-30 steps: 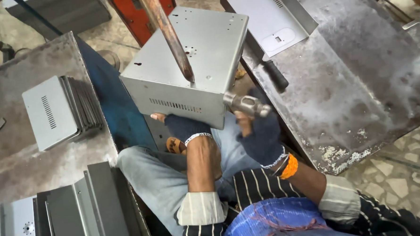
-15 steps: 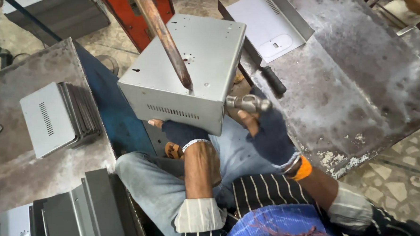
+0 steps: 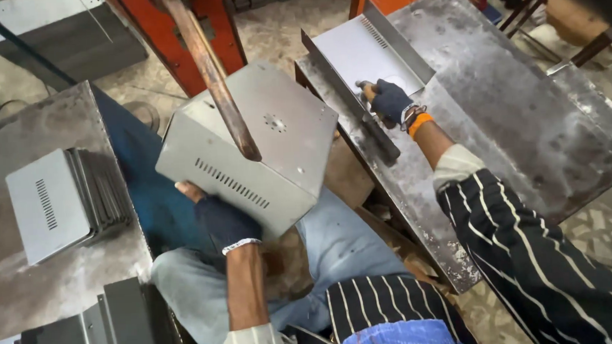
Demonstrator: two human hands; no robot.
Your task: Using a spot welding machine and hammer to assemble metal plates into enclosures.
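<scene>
Presently, left hand (image 3: pixel 220 220): gloved, grip clamped under grey metal box (image 3: pixel 250 150), held tilted above lap.
Right hand (image 3: pixel 390 99): gloved, grip closed around hammer handle (image 3: pixel 365 88) on right surface (image 3: pixel 510 115).
Rusty rod (image 3: pixel 212 69): tip touching box top.
Left surface (image 3: pixel 15 123): stacked grey covers (image 3: pixel 63 200).

No pkgs, labels, signs or screens are seen anywhere in view; only bare metal parts are shown, w/o markings.
</scene>
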